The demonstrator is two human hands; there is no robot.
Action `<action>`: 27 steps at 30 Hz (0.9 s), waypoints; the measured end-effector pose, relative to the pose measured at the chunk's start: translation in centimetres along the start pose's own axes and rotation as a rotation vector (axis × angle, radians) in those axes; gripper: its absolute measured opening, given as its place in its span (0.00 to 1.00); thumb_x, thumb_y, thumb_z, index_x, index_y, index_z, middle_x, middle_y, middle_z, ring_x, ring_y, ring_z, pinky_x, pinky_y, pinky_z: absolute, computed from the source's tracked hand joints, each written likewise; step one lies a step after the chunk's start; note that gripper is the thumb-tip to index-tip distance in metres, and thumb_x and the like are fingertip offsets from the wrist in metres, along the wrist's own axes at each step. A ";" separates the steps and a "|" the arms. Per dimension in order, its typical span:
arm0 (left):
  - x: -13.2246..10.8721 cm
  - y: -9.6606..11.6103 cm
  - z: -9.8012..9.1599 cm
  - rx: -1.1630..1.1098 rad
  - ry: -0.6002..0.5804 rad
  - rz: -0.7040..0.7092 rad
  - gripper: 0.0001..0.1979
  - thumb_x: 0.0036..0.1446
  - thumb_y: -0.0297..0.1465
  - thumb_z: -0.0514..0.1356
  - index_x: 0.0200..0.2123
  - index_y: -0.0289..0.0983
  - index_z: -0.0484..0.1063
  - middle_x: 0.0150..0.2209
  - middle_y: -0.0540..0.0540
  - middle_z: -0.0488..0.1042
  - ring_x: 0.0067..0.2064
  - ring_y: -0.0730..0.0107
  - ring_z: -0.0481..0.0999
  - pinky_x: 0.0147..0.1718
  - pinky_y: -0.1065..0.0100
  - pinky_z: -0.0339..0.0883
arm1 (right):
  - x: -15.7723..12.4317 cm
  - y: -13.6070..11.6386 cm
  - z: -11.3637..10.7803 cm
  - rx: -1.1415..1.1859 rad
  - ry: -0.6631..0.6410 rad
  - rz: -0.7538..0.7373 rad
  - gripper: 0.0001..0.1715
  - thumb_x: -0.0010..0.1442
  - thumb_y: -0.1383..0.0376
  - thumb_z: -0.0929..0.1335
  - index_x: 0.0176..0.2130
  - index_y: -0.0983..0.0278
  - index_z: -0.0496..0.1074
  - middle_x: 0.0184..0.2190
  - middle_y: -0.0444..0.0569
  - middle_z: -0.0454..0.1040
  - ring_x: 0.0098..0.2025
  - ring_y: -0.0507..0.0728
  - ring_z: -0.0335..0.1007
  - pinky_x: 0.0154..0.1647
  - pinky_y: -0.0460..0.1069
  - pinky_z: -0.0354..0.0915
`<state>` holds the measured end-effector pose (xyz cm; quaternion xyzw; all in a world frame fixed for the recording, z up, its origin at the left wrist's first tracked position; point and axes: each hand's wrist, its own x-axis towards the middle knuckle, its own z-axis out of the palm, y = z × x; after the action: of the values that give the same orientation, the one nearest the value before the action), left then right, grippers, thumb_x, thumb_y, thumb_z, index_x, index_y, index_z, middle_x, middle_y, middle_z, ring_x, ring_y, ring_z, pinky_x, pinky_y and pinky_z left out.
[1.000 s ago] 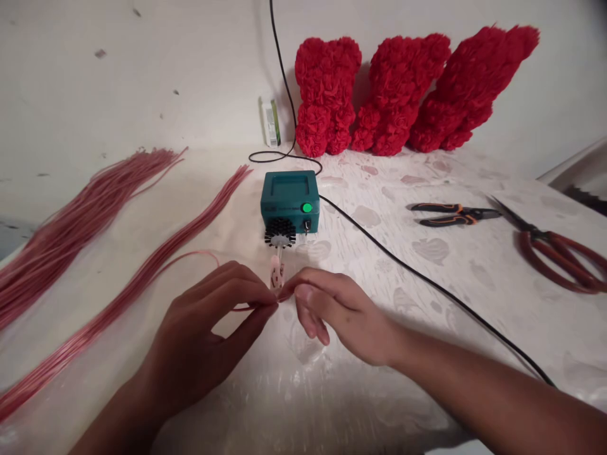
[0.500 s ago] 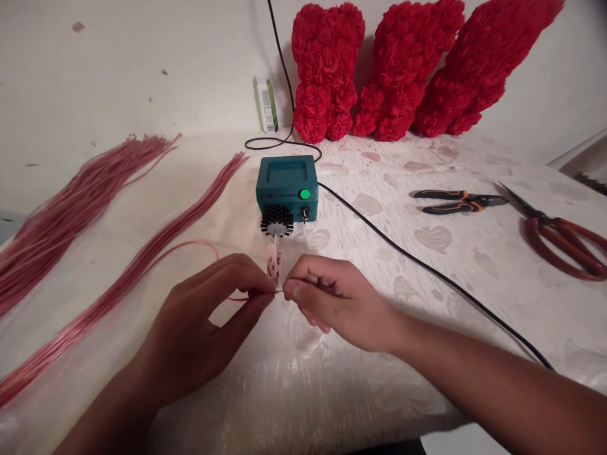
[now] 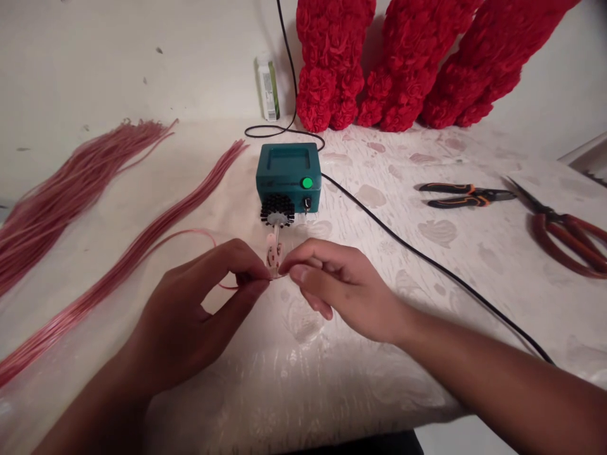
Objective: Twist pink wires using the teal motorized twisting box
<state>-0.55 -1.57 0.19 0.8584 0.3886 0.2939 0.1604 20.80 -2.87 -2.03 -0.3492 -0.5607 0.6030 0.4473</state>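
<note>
Diffuse, moderate light reaches me without harsh glare; soft shadows lie beneath my left hand and right hand on the tabletop, its front edge bowed by wide-lens distortion.

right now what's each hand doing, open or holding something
Left hand: closed, pinching a thin pink plastic strand.
Right hand: closed, thumb and fingers pinched at the same strand, which is hard to see there.

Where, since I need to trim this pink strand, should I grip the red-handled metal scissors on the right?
Grip the red looped handles of the scissors, coming from the near side with the right hand: the loops lie toward you, while the pointed metal blades aim away.
</note>
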 end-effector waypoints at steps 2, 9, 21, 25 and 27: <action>0.0 0.0 0.0 -0.004 -0.002 -0.002 0.04 0.64 0.26 0.59 0.38 0.43 0.70 0.30 0.56 0.74 0.31 0.75 0.72 0.30 0.72 0.65 | 0.0 -0.1 0.1 -0.010 0.002 -0.007 0.04 0.65 0.65 0.68 0.36 0.63 0.72 0.19 0.35 0.63 0.19 0.46 0.56 0.20 0.46 0.53; 0.0 0.3 0.0 0.008 0.000 0.013 0.04 0.62 0.27 0.60 0.39 0.42 0.70 0.30 0.56 0.72 0.30 0.77 0.71 0.31 0.73 0.66 | -0.2 0.0 0.2 -0.054 0.028 0.005 0.06 0.64 0.64 0.69 0.33 0.62 0.71 0.20 0.36 0.64 0.20 0.46 0.56 0.21 0.45 0.53; 0.5 0.7 0.2 -0.050 0.019 0.145 0.05 0.62 0.24 0.62 0.38 0.40 0.72 0.28 0.57 0.69 0.25 0.82 0.67 0.24 0.76 0.62 | -0.4 0.1 0.4 -0.062 0.013 0.010 0.03 0.62 0.67 0.70 0.34 0.63 0.72 0.21 0.37 0.60 0.22 0.46 0.54 0.20 0.44 0.51; 0.5 0.9 0.1 -0.035 0.002 0.142 0.05 0.61 0.23 0.61 0.38 0.39 0.72 0.28 0.57 0.69 0.25 0.83 0.67 0.25 0.78 0.62 | -0.3 0.2 0.4 -0.072 0.008 -0.014 0.03 0.61 0.67 0.70 0.34 0.63 0.72 0.21 0.36 0.59 0.22 0.46 0.53 0.20 0.43 0.50; 0.3 0.9 0.1 -0.016 -0.020 0.121 0.06 0.61 0.23 0.60 0.37 0.40 0.72 0.28 0.57 0.69 0.26 0.83 0.67 0.26 0.78 0.61 | -0.4 0.3 0.4 -0.066 -0.007 -0.029 0.04 0.61 0.68 0.70 0.33 0.64 0.71 0.21 0.36 0.59 0.22 0.45 0.52 0.20 0.43 0.49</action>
<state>0.21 -1.89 0.67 0.8820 0.3318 0.2974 0.1532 20.57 -3.36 -2.27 -0.3535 -0.5867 0.5790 0.4421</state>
